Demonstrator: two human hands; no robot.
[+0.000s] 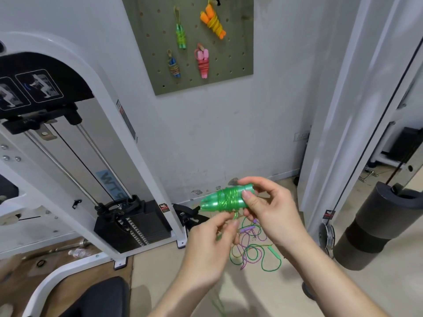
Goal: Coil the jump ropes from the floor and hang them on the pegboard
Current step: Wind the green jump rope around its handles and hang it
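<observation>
Right hand [263,207] grips green rope bundle [225,200]; left hand [219,234] pinches loose tail [235,216]. Keep tail taut, tuck under wraps.

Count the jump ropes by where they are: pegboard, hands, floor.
On the pegboard: 4 (green coil, orange coil, blue coil, pink coil)
Held by left hand and right hand: 1 (green bundle)
Tangled on the floor: 2, it seems (purple rope, green rope)
Total: 7
</observation>
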